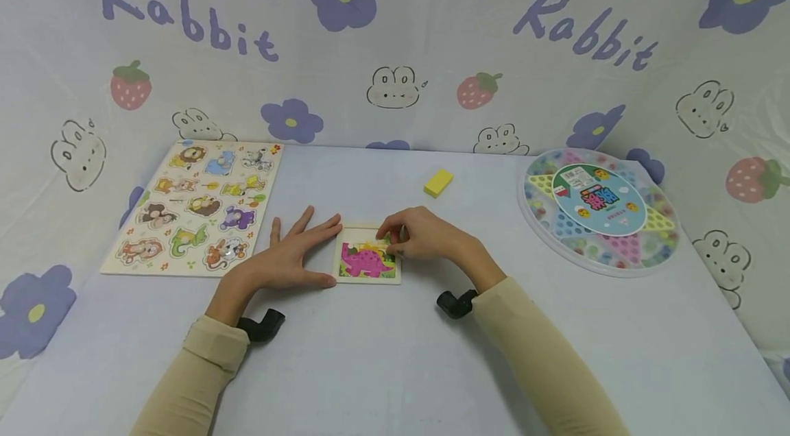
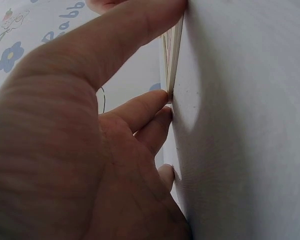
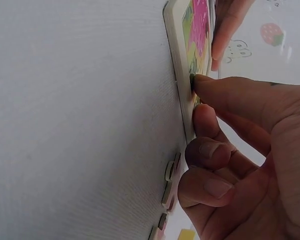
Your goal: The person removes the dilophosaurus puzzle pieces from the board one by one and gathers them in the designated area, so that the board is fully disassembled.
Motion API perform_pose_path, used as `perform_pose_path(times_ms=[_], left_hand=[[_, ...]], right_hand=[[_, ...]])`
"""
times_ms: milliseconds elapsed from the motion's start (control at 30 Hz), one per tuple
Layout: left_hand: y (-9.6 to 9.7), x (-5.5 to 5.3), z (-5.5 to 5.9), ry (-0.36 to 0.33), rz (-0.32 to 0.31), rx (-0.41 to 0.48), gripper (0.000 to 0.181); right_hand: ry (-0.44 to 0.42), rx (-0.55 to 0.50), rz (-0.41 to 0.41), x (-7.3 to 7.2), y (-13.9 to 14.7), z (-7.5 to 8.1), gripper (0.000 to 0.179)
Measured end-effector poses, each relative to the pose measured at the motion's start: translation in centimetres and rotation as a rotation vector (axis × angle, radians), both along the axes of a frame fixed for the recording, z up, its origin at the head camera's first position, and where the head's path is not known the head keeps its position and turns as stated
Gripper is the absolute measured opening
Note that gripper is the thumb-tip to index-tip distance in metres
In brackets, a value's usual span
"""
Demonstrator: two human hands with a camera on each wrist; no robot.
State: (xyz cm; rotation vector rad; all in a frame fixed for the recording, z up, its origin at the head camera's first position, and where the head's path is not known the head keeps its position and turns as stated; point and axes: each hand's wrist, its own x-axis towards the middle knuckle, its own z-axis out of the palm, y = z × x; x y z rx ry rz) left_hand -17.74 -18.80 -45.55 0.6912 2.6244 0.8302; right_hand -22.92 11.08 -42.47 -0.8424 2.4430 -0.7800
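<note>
A small jigsaw puzzle with a pink dinosaur (image 1: 367,262) lies in a pale frame (image 1: 368,280) at the middle of the table. My left hand (image 1: 290,258) rests at its left side with spread fingers, thumb and forefinger touching the frame's edge. My right hand (image 1: 426,234) bends over the puzzle's right side. Its thumb and fingertips pinch a small, dark green puzzle piece (image 3: 192,82), mostly covered by the fingers. Below this hand in the right wrist view, loose puzzle pieces (image 3: 169,187) lie on the table, seen edge-on; the head view does not show them.
At the left lies an animal board (image 1: 197,206) with several cartoon figures. A yellow block (image 1: 438,183) lies behind the right hand. A round, clear-rimmed game box (image 1: 601,210) is at the right. A printed curtain (image 1: 395,25) hangs behind the table.
</note>
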Motion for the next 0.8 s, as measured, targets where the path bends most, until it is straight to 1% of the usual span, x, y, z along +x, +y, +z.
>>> perform_pose_path(times_ms=[200, 533, 800], left_hand=[[0.02, -0.03, -0.07, -0.004, 0.002, 0.003, 0.099], [0.07, -0.09, -0.15, -0.007, 0.0, -0.001, 0.098], [-0.03, -0.08, -0.1, -0.002, -0.001, 0.005, 0.098]], right_hand=[[-0.015, 0.005, 0.0, 0.02, -0.02, 0.09, 0.023], [-0.004, 0.006, -0.017, 0.08, 0.01, -0.09, 0.024], [0.041, 0.019, -0.03, 0.41, 0.12, 0.09, 0.026]])
